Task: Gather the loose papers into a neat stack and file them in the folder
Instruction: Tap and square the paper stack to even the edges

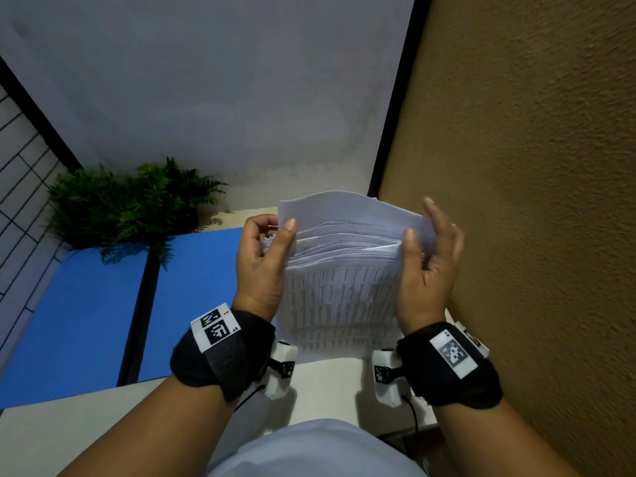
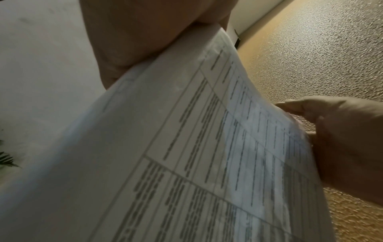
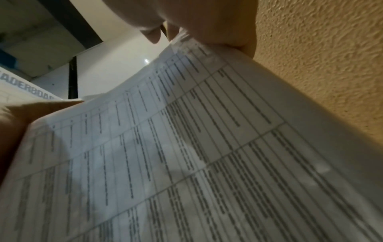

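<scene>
A stack of printed papers stands on edge over the pale table, its top sheets fanned unevenly. My left hand grips the stack's left edge, thumb on the front and fingers behind. At the right edge my right hand holds the stack with its thumb on the front, the fingers lying along and behind that edge. An open blue folder with a black spine lies flat on the table, to the left. The printed tables of the papers fill the left wrist view, and the papers fill the right wrist view too.
A green potted fern stands behind the folder. A rough tan wall runs close along the right side, and a grey wall closes the back. A white wire grid stands at the far left.
</scene>
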`<action>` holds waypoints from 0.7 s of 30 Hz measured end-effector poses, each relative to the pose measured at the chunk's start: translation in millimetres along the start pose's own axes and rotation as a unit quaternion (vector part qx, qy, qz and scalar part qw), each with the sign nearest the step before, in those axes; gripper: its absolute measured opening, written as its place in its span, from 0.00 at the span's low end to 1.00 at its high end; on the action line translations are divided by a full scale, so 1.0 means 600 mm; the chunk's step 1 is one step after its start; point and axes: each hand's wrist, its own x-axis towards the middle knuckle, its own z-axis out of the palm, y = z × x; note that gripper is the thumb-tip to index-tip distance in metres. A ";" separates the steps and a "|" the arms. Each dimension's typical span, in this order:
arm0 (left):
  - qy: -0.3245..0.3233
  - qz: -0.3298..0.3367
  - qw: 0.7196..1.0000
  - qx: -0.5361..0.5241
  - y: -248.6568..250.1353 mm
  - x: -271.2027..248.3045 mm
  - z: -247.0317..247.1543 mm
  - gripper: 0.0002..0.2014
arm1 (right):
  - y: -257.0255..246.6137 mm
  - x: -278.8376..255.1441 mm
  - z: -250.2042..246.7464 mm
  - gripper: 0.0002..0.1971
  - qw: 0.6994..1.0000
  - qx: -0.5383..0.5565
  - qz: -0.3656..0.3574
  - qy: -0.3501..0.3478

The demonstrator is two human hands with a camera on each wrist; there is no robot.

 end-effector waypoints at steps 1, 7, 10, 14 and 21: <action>0.000 0.008 1.000 0.002 0.002 0.000 0.001 0.17 | -0.003 0.001 0.001 0.14 1.000 -0.005 -0.001 -0.016; 0.012 0.013 1.000 0.015 0.013 0.005 0.004 0.15 | 0.004 -0.003 0.002 0.09 0.999 -0.024 -0.009 -0.040; 0.017 0.010 0.999 0.046 0.008 0.010 0.003 0.07 | 0.009 -0.005 0.001 0.08 0.998 -0.035 -0.028 -0.054; 0.033 -0.018 0.998 0.054 -0.002 0.019 -0.004 0.05 | 0.015 -0.005 0.001 0.09 0.998 -0.031 -0.025 -0.038; 0.020 -0.014 0.999 0.028 0.004 0.000 -0.004 0.21 | 0.017 -0.008 0.001 0.11 0.997 -0.011 0.029 -0.069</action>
